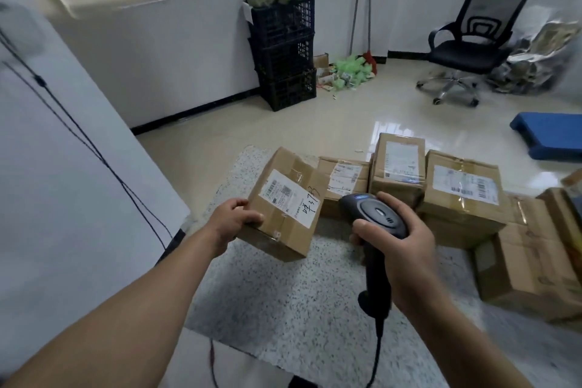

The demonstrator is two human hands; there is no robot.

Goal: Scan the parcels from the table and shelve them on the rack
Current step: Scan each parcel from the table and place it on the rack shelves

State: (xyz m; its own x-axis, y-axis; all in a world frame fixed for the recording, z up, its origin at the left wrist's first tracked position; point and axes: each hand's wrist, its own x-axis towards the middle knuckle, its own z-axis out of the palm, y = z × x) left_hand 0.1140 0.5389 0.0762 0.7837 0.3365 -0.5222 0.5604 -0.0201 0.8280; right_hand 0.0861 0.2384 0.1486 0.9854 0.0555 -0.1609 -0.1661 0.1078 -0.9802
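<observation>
My left hand (234, 220) grips the near left corner of a brown cardboard parcel (285, 203), lifted and tilted above the speckled grey table (299, 302). The parcel's white shipping label with handwriting faces up. My right hand (400, 249) holds a black corded barcode scanner (374, 214) by its handle, its head just right of the parcel's label. Several more brown parcels (461, 189) with labels lie along the table's far and right sides.
Three stacked black crates (283, 47) stand against the far wall beside brooms and green litter. A black office chair (472, 41) is at the back right, a blue plastic item (551, 134) on the floor. A white panel with cables stands to the left.
</observation>
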